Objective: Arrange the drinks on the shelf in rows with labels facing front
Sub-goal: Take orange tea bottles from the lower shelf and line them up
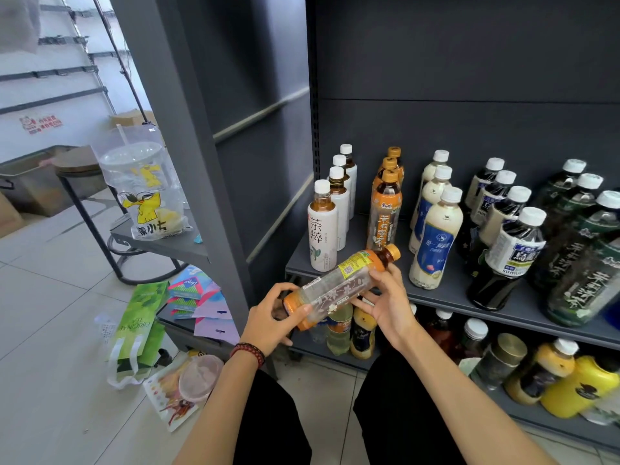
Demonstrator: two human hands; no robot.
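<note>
Orange-capped tea bottle (339, 286) held sideways before shelf edge (446, 297); left hand (271, 317) grips base, right hand (385, 303) grips near neck. Step: likely checking label. Next: upright it, label forward, set down beyond cap, heading orange row (385, 203).

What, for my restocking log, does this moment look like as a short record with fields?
held item: orange-capped tea bottle, lying sideways in front of the shelf, cap end up and to the right
left hand: grips its base end
right hand: grips near its neck
upper shelf: five rows of upright bottles
matching row: orange tea row, second from left, front label facing out
status: held bottle not yet placed
</note>
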